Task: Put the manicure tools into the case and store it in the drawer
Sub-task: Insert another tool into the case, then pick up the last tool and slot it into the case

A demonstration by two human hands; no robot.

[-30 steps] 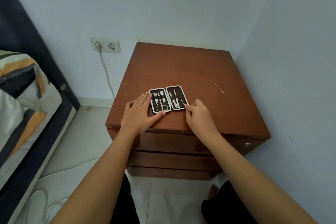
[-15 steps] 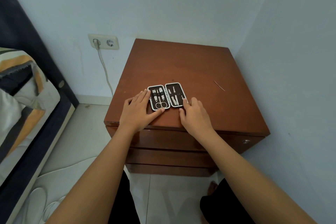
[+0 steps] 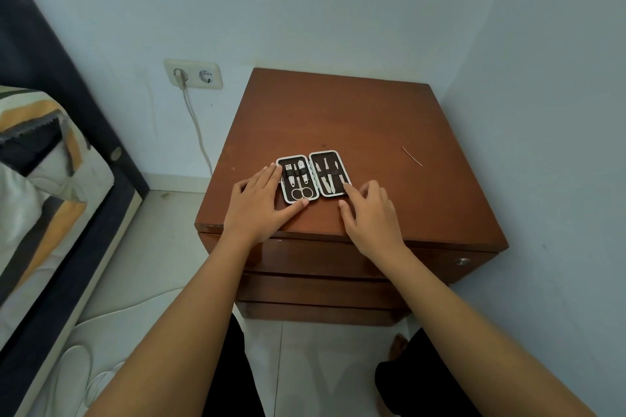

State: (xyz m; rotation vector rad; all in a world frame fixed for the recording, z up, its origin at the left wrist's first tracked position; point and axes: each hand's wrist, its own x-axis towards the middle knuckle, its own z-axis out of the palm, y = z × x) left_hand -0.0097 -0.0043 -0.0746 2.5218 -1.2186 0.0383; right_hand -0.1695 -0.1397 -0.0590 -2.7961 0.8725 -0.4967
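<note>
A: The fingers (image 3: pixel 346 187) of the right hand (image 3: pixel 372 217) are spread and holding nothing, one tip touching the near right corner of the open case (image 3: pixel 313 178). The left hand (image 3: pixel 262 203) lies flat and empty against the case's left rim, thumb on its near edge.

B: Where is the case?

A: Open flat on the nightstand (image 3: pixel 372 118), near the front edge, left of the middle. Scissors (image 3: pixel 302 192) and small tools sit under the straps in both halves.

B: How will it handle?

A: Probably light and stiff, with smooth rims that could slide on the polished wood. I would fold the right half over the left, then pinch the closed case by its long edges.

B: Anything in the way?

A: A thin needle-like piece (image 3: pixel 412 156) lies well apart toward the right edge; whether it belongs to the set, I cannot tell. The drawers (image 3: pixel 315 259) below the front edge are shut. Farther off, a socket (image 3: pixel 193 74) with a cable is on the wall, a bed (image 3: pixel 44 159) to the left.
</note>
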